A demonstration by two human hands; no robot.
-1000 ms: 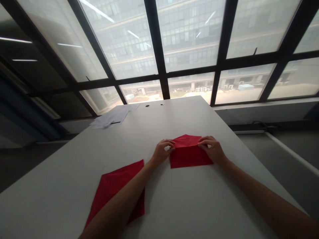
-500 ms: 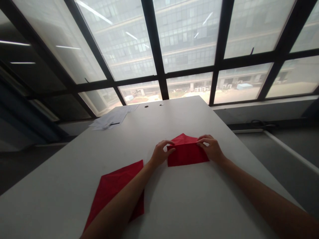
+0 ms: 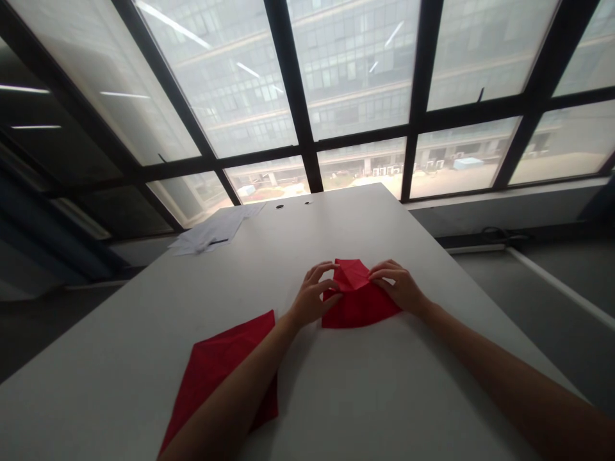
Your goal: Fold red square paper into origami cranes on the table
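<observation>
A folded red sheet (image 3: 358, 308), of paper or thin cloth, lies on the white table in front of me. Its upper edge is lifted and creased, and a lighter-looking flap (image 3: 353, 272) shows behind the fold. On its left side, my left hand (image 3: 314, 296) has the thumb on the front and the forefinger at the flap. My right hand (image 3: 401, 288) pinches the fold at the upper right between thumb and fingers. A second, larger red sheet (image 3: 216, 365) rests flat at the lower left, partly covered by my left forearm.
The white table (image 3: 384, 384) runs away from me toward large dark-framed windows (image 3: 358, 64). Loose white papers (image 3: 206, 232) with a dark pen-like stick (image 3: 219, 241) lie at its far left. Two small round holes sit near the far edge. A dark cable (image 3: 504, 234) lies beyond the right side.
The sheet's straight top fold has bent inward, and its flap now stands up more between my hands. My right hand has shifted slightly left, drawing its corner in. The other sheet stays put.
</observation>
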